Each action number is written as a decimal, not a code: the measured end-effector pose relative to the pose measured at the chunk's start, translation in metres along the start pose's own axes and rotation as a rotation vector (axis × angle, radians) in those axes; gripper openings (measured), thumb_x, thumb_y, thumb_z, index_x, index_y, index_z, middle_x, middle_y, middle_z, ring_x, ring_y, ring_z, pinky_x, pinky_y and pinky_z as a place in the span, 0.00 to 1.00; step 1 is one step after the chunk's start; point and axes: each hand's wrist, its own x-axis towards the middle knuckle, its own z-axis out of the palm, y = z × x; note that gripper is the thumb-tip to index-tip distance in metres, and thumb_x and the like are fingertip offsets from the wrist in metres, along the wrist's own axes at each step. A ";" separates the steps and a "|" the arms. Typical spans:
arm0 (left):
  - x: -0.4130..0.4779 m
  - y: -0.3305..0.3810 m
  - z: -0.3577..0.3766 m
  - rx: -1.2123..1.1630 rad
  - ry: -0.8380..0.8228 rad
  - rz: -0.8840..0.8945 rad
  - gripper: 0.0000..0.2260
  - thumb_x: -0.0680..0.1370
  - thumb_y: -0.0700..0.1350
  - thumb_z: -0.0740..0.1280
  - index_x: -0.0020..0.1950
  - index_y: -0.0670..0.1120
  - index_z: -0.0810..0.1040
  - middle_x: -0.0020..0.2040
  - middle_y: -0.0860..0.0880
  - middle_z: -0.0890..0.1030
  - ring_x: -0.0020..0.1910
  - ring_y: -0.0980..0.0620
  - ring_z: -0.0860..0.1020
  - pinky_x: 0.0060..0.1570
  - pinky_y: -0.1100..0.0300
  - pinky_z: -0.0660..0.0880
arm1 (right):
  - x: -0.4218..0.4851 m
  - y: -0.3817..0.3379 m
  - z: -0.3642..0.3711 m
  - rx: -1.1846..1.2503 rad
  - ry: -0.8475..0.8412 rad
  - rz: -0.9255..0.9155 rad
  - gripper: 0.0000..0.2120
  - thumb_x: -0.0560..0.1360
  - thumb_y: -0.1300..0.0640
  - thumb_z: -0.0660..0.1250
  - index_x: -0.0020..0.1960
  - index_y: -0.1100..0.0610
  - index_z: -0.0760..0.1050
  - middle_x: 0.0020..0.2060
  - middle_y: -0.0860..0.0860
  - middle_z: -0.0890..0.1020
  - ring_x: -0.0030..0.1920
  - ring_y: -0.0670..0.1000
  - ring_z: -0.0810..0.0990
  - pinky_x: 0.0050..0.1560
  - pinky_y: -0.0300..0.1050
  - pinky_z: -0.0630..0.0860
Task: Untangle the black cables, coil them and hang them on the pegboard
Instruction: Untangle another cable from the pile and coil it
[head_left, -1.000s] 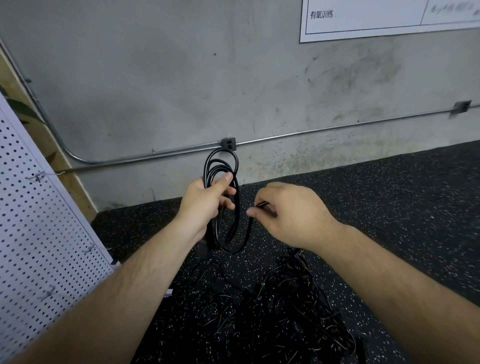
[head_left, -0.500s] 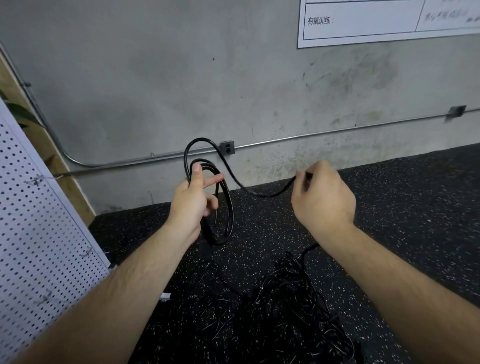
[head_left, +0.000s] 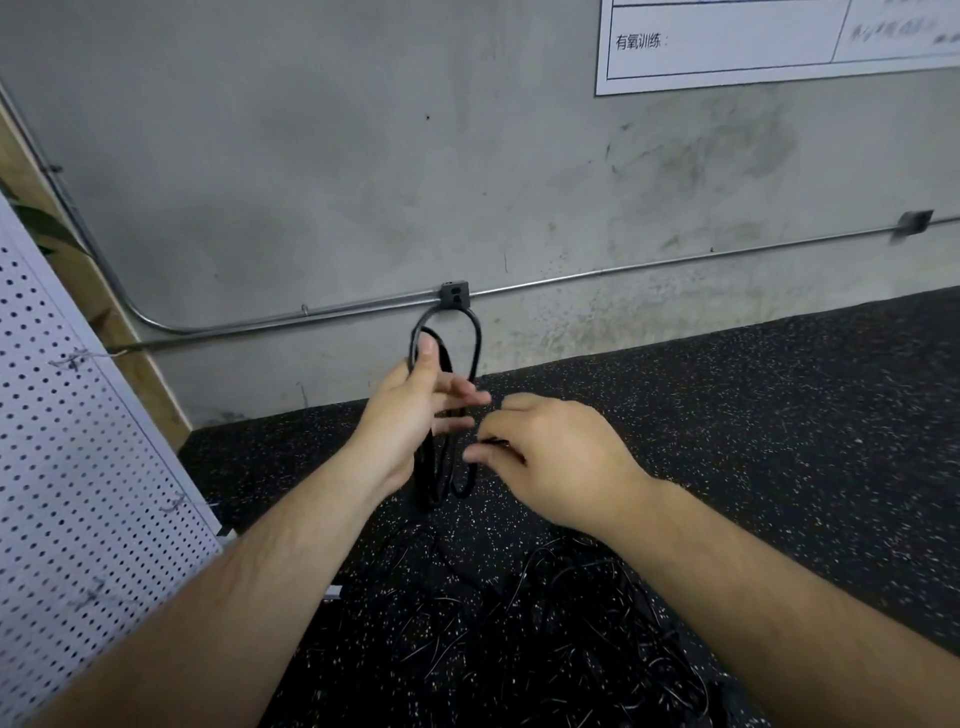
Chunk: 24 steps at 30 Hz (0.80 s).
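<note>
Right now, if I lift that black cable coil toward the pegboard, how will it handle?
Probably springy, not limp: the coil holds tall open loops hanging from the left hand. Likely light, as a thumb pinch seems to carry it. The strand pinched by the right hand may lead into the floor pile, so it could snag.

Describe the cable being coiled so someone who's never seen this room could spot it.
Find the grey wall with the metal conduit along it. In front of it the left hand holds up a black coil, its tail pinched by the right hand. Unlike the tangle on the floor below, it forms neat upright loops.
</note>
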 end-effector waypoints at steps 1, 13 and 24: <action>-0.004 -0.001 0.001 0.062 -0.053 -0.013 0.21 0.84 0.60 0.57 0.49 0.43 0.75 0.40 0.47 0.85 0.39 0.52 0.85 0.34 0.60 0.77 | 0.002 0.001 -0.004 0.008 -0.015 0.009 0.12 0.79 0.42 0.67 0.50 0.50 0.83 0.41 0.44 0.78 0.40 0.50 0.79 0.37 0.43 0.71; -0.007 0.011 -0.005 -0.110 -0.366 -0.226 0.20 0.81 0.62 0.59 0.44 0.46 0.70 0.27 0.51 0.63 0.18 0.59 0.56 0.18 0.70 0.53 | 0.004 0.039 -0.028 0.503 -0.057 0.272 0.11 0.78 0.48 0.71 0.49 0.51 0.70 0.34 0.44 0.77 0.34 0.41 0.74 0.38 0.41 0.74; 0.010 0.023 -0.031 -0.268 -0.228 -0.184 0.23 0.83 0.64 0.55 0.40 0.46 0.67 0.25 0.54 0.57 0.17 0.61 0.56 0.14 0.68 0.53 | -0.029 0.065 0.007 0.741 -0.106 0.490 0.14 0.86 0.52 0.56 0.46 0.53 0.75 0.31 0.49 0.76 0.33 0.48 0.77 0.47 0.59 0.81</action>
